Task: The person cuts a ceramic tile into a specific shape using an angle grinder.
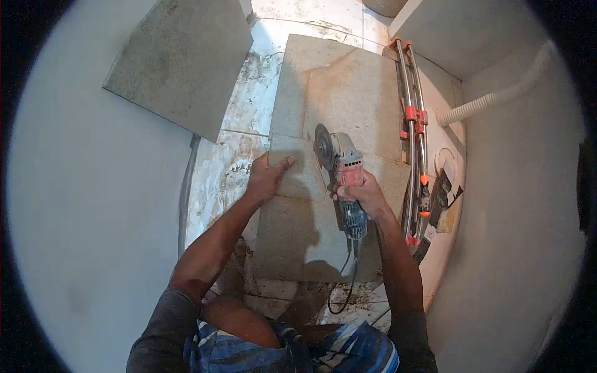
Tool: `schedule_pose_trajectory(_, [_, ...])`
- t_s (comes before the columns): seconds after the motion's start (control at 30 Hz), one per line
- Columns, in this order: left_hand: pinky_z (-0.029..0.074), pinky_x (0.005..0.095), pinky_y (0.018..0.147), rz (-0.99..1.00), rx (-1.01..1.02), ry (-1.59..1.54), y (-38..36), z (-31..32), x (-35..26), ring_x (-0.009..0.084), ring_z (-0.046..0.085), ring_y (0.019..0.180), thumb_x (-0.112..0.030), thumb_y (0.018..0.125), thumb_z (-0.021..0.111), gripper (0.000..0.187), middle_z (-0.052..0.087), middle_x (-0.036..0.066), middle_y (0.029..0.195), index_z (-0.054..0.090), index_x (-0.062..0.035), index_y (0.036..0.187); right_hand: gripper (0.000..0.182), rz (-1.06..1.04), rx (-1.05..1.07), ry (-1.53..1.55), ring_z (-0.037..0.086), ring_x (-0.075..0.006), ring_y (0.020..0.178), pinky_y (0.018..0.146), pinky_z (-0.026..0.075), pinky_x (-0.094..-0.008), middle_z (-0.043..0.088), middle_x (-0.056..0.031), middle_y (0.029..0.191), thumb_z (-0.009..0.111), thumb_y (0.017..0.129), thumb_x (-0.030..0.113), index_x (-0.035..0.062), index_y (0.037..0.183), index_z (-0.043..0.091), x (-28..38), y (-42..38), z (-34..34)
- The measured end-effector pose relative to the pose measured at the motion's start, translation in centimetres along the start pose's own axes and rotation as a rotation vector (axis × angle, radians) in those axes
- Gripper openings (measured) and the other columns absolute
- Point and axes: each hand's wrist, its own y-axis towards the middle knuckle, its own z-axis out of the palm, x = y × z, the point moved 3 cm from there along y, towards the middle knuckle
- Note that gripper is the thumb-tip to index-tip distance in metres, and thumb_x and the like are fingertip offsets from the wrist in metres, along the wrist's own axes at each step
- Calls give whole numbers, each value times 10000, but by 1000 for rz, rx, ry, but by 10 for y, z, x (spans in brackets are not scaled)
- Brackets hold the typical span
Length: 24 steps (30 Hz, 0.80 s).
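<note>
My right hand (367, 196) wraps round the red and dark body of an angle grinder (350, 175). Its cutting disc (323, 147) stands on edge close over a grey stone-look tile (292, 171). At the tile's left edge, my left hand (266, 178) grips with the thumb lying on top and the fingers hidden at the side. The tile lies on a larger grey tile slab (280, 242) on the floor. From the grinder's rear, a black cord (353, 280) loops down towards my knees.
A manual tile cutter with metal rails (410, 118) lies along the right side. Another large grey tile (180, 62) leans at the left wall. A white corrugated hose (491, 102) comes from the right wall. Dusty white floor (239, 149) shows left of the slab.
</note>
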Motion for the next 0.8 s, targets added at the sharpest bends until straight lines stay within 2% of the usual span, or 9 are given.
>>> schedule_pose_trajectory(0.1, [569,335,789,-62,2,-32,1,1,-1,166,700,855,-349,938,757,451,746,96,1006,676,19,1185,442,38,-31,-4,700,-193,838,820,585,-356,683,-85,959,766,792,81,6,1186,580,8,3,4])
schedule_pose_trajectory(0.17, [572,333,774,9,18,-44,2,0,-2,162,702,851,-339,942,752,436,747,98,998,682,22,1175,442,22,-14,5,700,-194,834,818,585,-355,682,-84,965,766,792,88,6,1186,582,4,6,1])
schedule_pose_trajectory(0.43, [570,343,763,-6,-29,82,3,-3,1,161,704,845,-338,935,760,429,747,93,983,686,23,1154,448,19,-25,-104,700,-194,831,814,586,-353,685,-80,950,759,795,91,-4,1200,591,-3,16,-2])
schedule_pose_trajectory(0.5, [571,347,762,-7,-33,147,4,-3,4,162,703,841,-334,933,763,425,747,92,981,687,24,1149,576,74,-19,-33,663,-140,869,771,568,-320,667,-27,1032,796,756,72,8,1284,577,-6,17,-4])
schedule_pose_trajectory(0.53, [571,351,761,1,-30,114,3,-3,4,170,704,835,-350,929,764,441,746,95,975,683,26,1145,576,78,-19,-34,663,-140,869,771,568,-320,667,-27,1032,796,756,72,8,1284,577,-6,17,-4])
schedule_pose_trajectory(0.63, [571,356,757,2,-34,64,4,-2,9,180,705,827,-371,921,770,466,743,102,963,677,28,1143,556,76,20,26,664,-135,858,758,561,-314,668,-23,1023,777,762,59,10,1279,577,-3,17,0])
schedule_pose_trajectory(0.7, [571,356,756,-1,-35,46,5,-2,13,182,704,824,-376,916,774,475,740,104,957,673,27,1145,450,35,-13,-26,693,-193,831,811,588,-358,678,-81,932,745,786,58,-15,1199,585,5,14,5])
schedule_pose_trajectory(0.8, [571,355,751,-22,-14,-1,2,-2,5,181,703,823,-376,908,782,481,738,105,953,668,23,1151,437,35,-5,-69,693,-194,829,811,587,-358,677,-80,934,741,786,50,-13,1191,589,-1,17,-2])
